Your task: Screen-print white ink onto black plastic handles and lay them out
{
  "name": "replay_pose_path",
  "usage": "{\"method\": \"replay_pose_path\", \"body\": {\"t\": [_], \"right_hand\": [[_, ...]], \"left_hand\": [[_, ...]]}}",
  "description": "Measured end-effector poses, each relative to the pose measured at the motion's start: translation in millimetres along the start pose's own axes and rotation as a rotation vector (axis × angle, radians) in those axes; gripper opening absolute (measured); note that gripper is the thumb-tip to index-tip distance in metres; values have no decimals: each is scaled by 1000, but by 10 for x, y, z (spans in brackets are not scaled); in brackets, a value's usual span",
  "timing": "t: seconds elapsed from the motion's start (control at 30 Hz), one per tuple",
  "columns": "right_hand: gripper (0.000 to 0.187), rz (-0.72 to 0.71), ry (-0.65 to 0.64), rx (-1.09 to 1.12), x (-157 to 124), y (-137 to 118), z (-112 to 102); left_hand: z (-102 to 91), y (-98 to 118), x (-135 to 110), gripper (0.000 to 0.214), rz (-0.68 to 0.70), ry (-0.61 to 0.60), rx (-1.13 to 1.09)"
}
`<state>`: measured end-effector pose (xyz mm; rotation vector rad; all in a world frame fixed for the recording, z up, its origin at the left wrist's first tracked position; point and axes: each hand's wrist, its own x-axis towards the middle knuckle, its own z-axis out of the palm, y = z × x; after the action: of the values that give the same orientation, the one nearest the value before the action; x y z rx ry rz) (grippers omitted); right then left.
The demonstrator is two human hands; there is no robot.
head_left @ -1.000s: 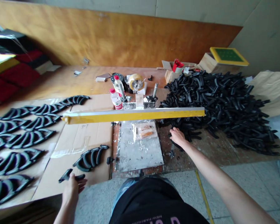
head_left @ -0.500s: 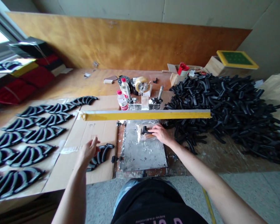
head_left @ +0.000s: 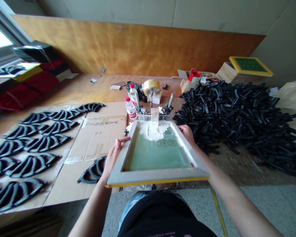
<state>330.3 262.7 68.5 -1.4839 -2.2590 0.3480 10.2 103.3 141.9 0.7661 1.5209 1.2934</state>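
We see a heap of black parts (head_left: 236,118) at right, more in rows (head_left: 46,144) on cardboard (head_left: 101,131) at left, tape (head_left: 151,87) and bottles (head_left: 130,108) behind, and a green screen (head_left: 250,65) on a crate (head_left: 227,74) far right.

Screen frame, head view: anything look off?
Yes: the white paste on the screen frame lies in a lumpy, ragged patch at the far end, not an even line, and it trails unevenly onto the green mesh.

Head-worn view, facing down-forward, close over left hand (head_left: 114,154), right hand (head_left: 188,133)
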Motion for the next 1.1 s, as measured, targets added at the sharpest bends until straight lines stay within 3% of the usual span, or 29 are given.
{"method": "replay_pose_path", "body": {"t": [0.07, 0.17, 0.23, 0.37, 0.43, 0.57, 0.63, 0.7, 0.83, 0.97, 1.03, 1.1], "right_hand": [[37, 46, 127, 5, 200, -20, -96], [53, -135, 198, 19, 518, -371, -62], [57, -267, 116, -14, 684, -676, 57], [20, -281, -119, -110, 684, -1010, 308], [6, -361, -182, -126, 499, -1002, 338], [12, -725, -288, -72, 119, -877, 160], [9, -820, -351, -32, 84, -851, 60], [8, -795, -349, -5, 133, -860, 36], [15, -695, -201, -17, 127, -868, 176], [14, -753, -223, -5, -37, -815, 211], [11, -718, -235, 27, 32, -827, 162], [21, -598, -192, 55, 249, -879, 113]], "left_hand": [[-49, -254, -86, 62, -118, 6, 59], [-18, -613, -108, 64, -214, 48, 5], [14, -798, -61, 67, -228, 74, -8], [-12, -995, 46, 64, -205, 35, 33], [-45, -1033, 65, 58, -191, 24, 61], [-64, -1063, 52, 49, -155, 64, 126], [-53, -1058, 39, 49, -164, 69, 123], [-41, -1034, 26, 51, -179, 65, 102], [-29, -950, -5, 61, -179, 12, 85], [-17, -890, -33, 68, -197, -20, 70], [-17, -854, -45, 68, -200, 2, 83], [-28, -775, -64, 70, -213, 13, 91]]}}
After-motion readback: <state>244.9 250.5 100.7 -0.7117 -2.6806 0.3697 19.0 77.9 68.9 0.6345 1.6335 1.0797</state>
